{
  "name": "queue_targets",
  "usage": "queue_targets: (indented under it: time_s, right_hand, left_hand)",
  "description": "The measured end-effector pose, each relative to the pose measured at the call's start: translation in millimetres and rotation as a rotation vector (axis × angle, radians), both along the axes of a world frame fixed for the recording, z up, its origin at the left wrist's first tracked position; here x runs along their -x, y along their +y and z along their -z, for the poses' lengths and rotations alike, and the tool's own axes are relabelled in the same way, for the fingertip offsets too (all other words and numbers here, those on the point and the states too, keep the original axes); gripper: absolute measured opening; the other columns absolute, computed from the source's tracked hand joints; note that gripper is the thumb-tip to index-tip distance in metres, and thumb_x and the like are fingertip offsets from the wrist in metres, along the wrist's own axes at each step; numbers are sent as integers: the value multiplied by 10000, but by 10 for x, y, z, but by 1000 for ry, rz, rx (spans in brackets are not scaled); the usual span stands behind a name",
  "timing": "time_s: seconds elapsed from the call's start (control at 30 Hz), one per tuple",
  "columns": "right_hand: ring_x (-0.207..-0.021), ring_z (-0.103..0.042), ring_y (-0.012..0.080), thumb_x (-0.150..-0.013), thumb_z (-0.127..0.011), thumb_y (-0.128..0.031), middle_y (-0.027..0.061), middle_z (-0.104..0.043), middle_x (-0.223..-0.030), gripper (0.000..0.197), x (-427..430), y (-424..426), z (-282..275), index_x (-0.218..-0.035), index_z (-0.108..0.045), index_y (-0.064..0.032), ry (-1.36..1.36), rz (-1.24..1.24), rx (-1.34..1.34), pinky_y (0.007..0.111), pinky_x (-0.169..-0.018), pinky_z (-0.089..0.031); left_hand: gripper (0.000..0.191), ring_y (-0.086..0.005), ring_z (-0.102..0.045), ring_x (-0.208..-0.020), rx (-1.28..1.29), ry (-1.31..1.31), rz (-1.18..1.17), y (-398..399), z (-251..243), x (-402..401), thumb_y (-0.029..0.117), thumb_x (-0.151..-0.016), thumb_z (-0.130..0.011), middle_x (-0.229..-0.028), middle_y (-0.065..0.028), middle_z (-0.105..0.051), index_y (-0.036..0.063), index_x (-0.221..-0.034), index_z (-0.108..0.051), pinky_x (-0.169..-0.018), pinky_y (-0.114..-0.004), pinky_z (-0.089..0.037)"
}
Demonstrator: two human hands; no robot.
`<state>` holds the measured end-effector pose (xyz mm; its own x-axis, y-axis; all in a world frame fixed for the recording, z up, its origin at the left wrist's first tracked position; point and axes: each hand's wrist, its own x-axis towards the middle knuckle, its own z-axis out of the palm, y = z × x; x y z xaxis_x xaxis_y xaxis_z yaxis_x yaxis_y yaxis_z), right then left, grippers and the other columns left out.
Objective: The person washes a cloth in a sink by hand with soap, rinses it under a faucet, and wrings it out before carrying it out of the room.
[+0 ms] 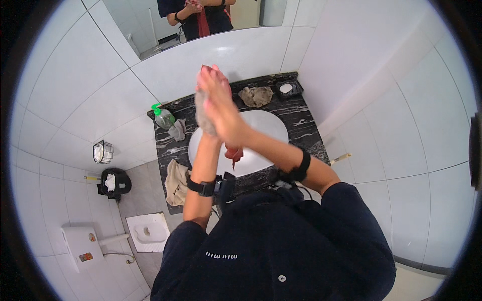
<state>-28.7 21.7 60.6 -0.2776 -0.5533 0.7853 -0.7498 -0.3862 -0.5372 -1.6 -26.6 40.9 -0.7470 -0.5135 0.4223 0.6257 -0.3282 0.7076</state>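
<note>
My right hand (222, 107) and my left hand (200, 84) are pressed together above the washbasin, fingers pointing up toward the mirror. A dark red cloth (234, 153) is held between them, and its loose end hangs below the wrists over the white basin (263, 131). Something greyish (203, 116) covers the side of my left hand; blur hides whether it is cloth or lather. Most of the left hand lies behind it and the right hand. The mirror (244, 13) reflects both hands with the red cloth dangling.
On the black marbled counter (301, 120) lie a crumpled brown cloth (256, 96), a soap dish with white soap (286, 88), a green-capped pump bottle (164, 118), a small grey cloth (177, 129) and a beige cloth (176, 182). A squat toilet (148, 232) is down left.
</note>
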Motion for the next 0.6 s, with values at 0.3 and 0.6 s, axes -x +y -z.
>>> queue_targets:
  time_s: [0.3, 0.6]
  right_hand:
    - [-1279, -78, 296, -884, -244, -167, 170, -157, -1364, 434, 113, -15, 90, -1279, -250, 11, 85, 118, -71, 390, -1016, -40]
    - [-1094, -414, 293, -887, -298, -188, 153, -484, -1117, 289, 670, 30, 33, -1050, -429, 11, -526, 147, 10, 400, -945, -245]
  left_hand:
    - [495, -197, -209, -1244, -630, -75, 149, 79, -290, -156, 307, -896, -288, -1353, -87, -211, 69, -1313, -165, -1016, -321, -178]
    - [340, -238, -453, -1055, -674, -2, 336, 141, -27, -87, 141, -883, -344, -1179, -138, -436, 15, -1198, -355, -941, -329, -343]
